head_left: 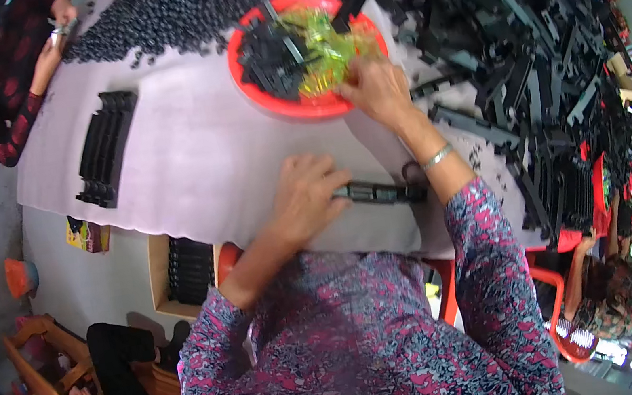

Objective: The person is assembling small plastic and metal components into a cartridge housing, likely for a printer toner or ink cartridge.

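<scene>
My left hand (308, 199) is curled over the left end of a long black plastic part (385, 192), which lies on the table in front of me. Its fingers are slightly blurred. Reaching over the near right rim of a round red plate (270, 106), my right hand (380, 90) has its thumb and fingers drawn together at some yellow-green see-through pieces (323, 53). Whatever is between those fingertips is hidden. Small black strips (267, 62) fill the plate's left half.
A big heap of long black parts (503, 30) covers the right side. Small black pieces (182, 9) are piled at the back. A stack of black parts (108, 147) lies at left, below another person's hands (55, 36). A box of black parts (172, 276) stands below the table edge.
</scene>
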Demonstrator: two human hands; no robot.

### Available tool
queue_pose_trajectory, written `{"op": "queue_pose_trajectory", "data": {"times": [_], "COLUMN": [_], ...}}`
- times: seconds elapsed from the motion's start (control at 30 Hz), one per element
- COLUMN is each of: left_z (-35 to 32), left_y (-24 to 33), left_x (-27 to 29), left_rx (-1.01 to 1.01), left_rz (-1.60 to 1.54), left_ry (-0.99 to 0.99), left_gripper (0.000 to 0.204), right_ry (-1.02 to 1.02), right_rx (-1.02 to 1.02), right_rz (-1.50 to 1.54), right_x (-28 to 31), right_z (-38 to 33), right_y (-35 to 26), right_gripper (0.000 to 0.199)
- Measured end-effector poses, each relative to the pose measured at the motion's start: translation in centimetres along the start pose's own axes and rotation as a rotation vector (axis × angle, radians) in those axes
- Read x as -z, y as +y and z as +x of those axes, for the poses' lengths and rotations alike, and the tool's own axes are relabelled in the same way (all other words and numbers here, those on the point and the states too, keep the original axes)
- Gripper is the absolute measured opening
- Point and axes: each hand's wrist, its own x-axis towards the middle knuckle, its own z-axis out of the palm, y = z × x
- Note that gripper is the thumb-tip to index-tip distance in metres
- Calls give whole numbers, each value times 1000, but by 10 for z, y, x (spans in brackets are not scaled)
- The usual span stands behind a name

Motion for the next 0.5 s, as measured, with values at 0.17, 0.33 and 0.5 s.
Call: {"op": "queue_pose_trajectory", "data": {"times": [0.17,0.33,0.5], "left_z": [-1,-2,-2], "left_y": [0,4,10], "left_x": [1,4,4], "left_rx": [-29,5,-2], "left_rz": [-31,-25,-41], "left_ry": [6,-39,-49], "left_gripper": [38,39,38], "right_ry": [-11,-4,-113], "right_rx": [-75,-111,-73], "right_rz": [-86,-82,214], "right_x": [1,5,64], "right_z": [9,6,-16], "right_y": [-4,-9,-11], "right_gripper": [28,25,23]}}
